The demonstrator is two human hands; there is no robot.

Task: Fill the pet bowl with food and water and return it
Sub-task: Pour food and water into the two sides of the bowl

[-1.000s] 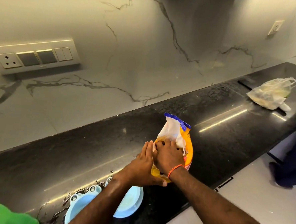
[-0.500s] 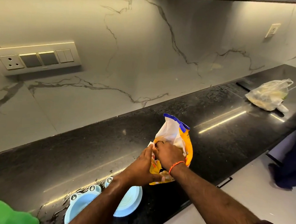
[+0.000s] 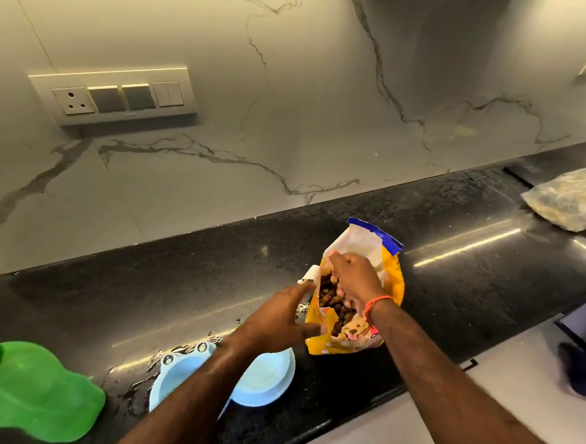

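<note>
The right hand (image 3: 353, 280) is curled over the open mouth of the yellow pet food bag (image 3: 359, 294), its fingers closed around a heap of brown kibble (image 3: 330, 294) that shows between the fingers and the bag's torn edge. An orange band (image 3: 376, 302) circles that wrist, and the forearm runs back toward the lower right of the view. The left hand (image 3: 279, 315) sits just left of the bag with the fingers half spread and the thumb pressed against the bag's lower front, steadying it upright; whether the fingers also pinch the torn white flap cannot be told. The bag carries a picture of a golden dog's face near its bottom and a blue strip along the top, but the printed words are too small and creased to read. It stands on the black countertop (image 3: 470, 267) near the front edge. The light blue double pet bowl (image 3: 265, 378) lies just below and left of the bag, partly under the left forearm, with spilled water (image 3: 131, 380) around its left side. A green mat (image 3: 27, 391) lies at the far left, and a clear plastic bag (image 3: 574, 198) rests well apart at the right. A switch panel (image 3: 117, 96) is set in the marble wall.
</note>
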